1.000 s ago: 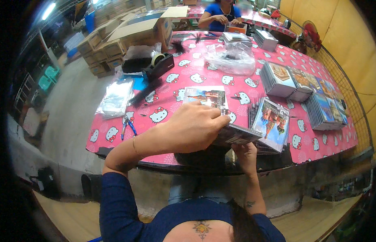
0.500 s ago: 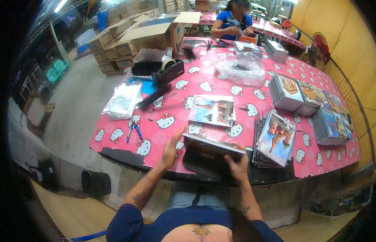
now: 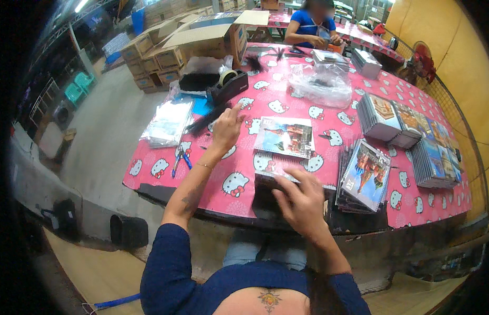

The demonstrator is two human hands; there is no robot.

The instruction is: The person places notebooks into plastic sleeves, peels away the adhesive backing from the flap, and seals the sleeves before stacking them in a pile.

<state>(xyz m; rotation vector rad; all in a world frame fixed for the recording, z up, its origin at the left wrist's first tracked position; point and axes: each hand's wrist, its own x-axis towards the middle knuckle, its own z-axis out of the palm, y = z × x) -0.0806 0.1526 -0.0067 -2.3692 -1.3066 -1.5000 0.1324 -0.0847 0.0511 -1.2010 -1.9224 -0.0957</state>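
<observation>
My left hand (image 3: 227, 128) is stretched out over the table beside a bundle of black spiral binding coils (image 3: 209, 119). Its fingers are partly extended, and I see nothing held in them. Low at the table's near edge, my right hand (image 3: 303, 202) rests with spread fingers against a dark book or pad of pages (image 3: 269, 195), hiding much of it. Just beyond lies a spiral notebook (image 3: 284, 137) with a colourful building on its cover. To the right is a stack of similar spiral notebooks (image 3: 366, 176).
Blue-handled pliers (image 3: 182, 159) lie left, near plastic-wrapped packs (image 3: 168, 122) and a black tape dispenser (image 3: 229, 86). A clear plastic bag (image 3: 320, 86) sits farther back. Notebook stacks (image 3: 380, 119) stand right, cardboard boxes (image 3: 197, 44) far left. A person in blue (image 3: 307, 29) works across the table.
My left hand has let go of the dark book and moved up and forward to the black coils. The book is lower, with only my right hand on it. The view has shifted slightly.
</observation>
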